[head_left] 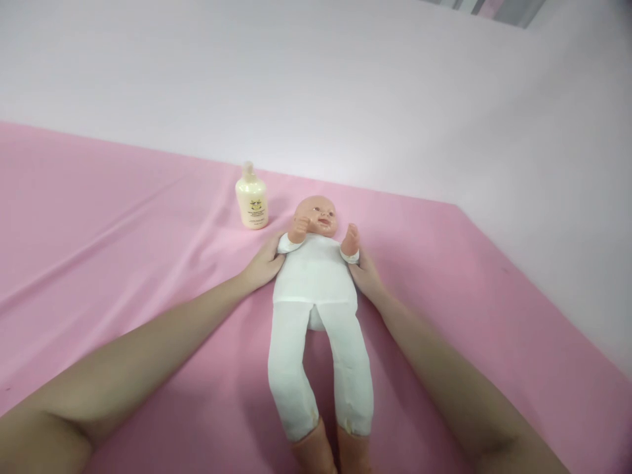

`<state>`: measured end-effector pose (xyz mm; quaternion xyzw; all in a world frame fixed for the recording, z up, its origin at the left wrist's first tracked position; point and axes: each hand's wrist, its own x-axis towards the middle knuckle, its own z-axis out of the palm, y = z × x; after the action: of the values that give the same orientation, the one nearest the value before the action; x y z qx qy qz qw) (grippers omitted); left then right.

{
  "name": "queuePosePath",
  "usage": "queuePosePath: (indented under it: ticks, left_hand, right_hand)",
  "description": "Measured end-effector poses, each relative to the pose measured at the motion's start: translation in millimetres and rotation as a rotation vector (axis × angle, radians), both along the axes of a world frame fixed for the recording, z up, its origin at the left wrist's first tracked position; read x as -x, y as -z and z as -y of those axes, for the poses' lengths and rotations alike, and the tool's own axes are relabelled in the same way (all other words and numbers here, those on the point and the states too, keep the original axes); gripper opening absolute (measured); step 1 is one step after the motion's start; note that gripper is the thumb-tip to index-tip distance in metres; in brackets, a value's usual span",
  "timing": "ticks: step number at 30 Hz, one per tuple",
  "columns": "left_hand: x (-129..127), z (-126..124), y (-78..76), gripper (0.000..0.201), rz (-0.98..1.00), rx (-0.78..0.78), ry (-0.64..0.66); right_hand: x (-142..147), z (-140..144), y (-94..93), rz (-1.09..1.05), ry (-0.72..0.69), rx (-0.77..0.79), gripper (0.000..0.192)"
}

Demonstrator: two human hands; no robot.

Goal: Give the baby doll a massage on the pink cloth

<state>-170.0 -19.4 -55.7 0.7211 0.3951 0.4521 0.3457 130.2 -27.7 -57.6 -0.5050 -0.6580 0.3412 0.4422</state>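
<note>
A baby doll [316, 270] with a white cloth body and a bald plastic head lies on its back, its head pointing away from me and its feet at the lower edge of the view. My left hand [266, 263] grips its side just below the arm, thumb against the white cloth and the other fingers mostly hidden. On the opposite side, my right hand [366, 273] holds the doll under its other arm; most of those fingers are out of sight behind the body. Both plastic hands of the doll are raised beside its head.
A pale yellow bottle [253, 201] with a printed label stands upright left of the doll's head. Pink cloth [162, 250] with creases covers the table, whose far edge runs behind the bottle. Beyond it is a whitish surface [296, 85].
</note>
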Motion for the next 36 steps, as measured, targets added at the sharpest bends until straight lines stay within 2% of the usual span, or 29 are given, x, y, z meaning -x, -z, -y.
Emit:
queuePosePath:
  ticks: [5,14,24,36]
  left_hand:
    - [-0.8,0.8,-1.5,0.054,0.013,-0.005,0.005]
    - [0.9,-2.7,4.9,0.056,-0.012,-0.011,-0.008]
    - [0.3,-1.7,2.6,0.059,-0.001,-0.010,0.008]
    - [1.3,-3.0,4.9,0.059,-0.010,-0.021,0.003]
  right_hand:
    - [-0.5,-0.7,1.3,-0.002,0.011,0.005,0.056]
    - [-1.6,-1.1,2.5,0.002,0.013,0.014,0.050]
    - [-4.5,-4.7,7.8,0.016,0.003,-0.015,0.047]
    - [-2.9,-4.3,6.1,0.016,0.014,-0.015,0.050]
